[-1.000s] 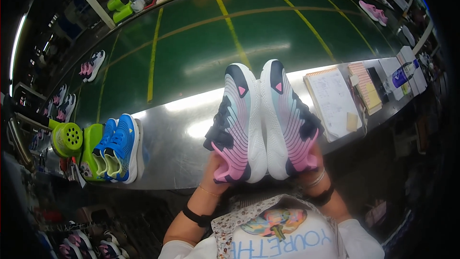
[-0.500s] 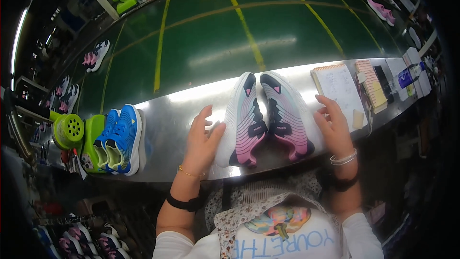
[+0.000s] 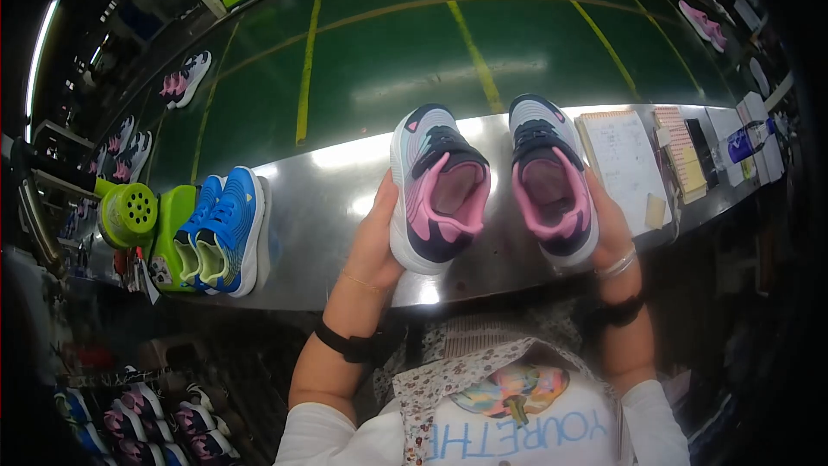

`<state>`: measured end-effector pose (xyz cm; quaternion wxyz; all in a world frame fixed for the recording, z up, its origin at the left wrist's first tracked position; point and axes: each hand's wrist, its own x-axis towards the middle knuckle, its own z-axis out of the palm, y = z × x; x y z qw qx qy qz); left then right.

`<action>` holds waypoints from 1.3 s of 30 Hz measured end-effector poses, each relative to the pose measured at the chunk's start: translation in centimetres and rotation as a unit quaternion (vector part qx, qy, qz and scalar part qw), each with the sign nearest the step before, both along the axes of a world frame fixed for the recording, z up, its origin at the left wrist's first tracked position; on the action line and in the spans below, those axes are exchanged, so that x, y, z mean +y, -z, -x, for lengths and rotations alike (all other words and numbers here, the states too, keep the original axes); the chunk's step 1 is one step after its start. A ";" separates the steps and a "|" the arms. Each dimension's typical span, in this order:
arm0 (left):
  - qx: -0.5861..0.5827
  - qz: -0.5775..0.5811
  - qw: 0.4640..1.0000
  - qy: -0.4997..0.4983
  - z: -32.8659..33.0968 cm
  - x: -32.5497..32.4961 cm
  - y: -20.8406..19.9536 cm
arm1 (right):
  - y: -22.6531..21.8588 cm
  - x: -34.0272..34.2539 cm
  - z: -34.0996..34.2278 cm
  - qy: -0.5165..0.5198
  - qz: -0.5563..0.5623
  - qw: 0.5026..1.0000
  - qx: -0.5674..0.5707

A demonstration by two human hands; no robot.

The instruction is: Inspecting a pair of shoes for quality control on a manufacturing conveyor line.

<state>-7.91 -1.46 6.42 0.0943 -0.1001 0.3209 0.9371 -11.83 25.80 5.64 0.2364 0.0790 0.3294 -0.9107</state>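
Note:
My left hand point(image 3: 376, 233) is closed round the outer side of a sneaker point(image 3: 423, 194) in navy, pale blue and pink with a white sole. Its mate, a matching sneaker point(image 3: 552, 174), is gripped from the outside by my right hand point(image 3: 611, 223). Both shoes are upright with toes pointing away and pink-lined openings facing me, a gap between them. The fingers are partly hidden behind the soles. Beneath the shoes is a shiny metal ledge point(image 3: 336, 207); whether the soles touch it I cannot tell.
At left a pair of blue sneakers point(image 3: 231, 229) stands beside a green device point(image 3: 129, 214). Rightward lie a spiral notepad point(image 3: 617, 164), a second notebook point(image 3: 677, 151) and a purple bottle point(image 3: 746, 141). Beyond the ledge runs a green conveyor belt point(image 3: 388, 60) bearing more shoes.
Both sneakers have turned from lying on their sides to upright, and sit farther apart. My hands, open beside them before, have taken hold of one each.

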 end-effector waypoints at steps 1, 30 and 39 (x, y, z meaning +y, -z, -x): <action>-0.014 -0.091 0.996 0.012 0.0 0.0 0.5 | 0.6 -0.4 -0.1 0.026 0.017 0.999 -0.003; 0.205 0.674 0.701 -0.109 0.9 0.5 4.8 | 3.1 -2.3 0.1 0.094 -0.662 0.654 0.354; 0.329 0.717 0.600 -0.130 1.9 0.2 -0.3 | -4.6 -3.4 -1.8 0.041 -0.623 0.654 0.426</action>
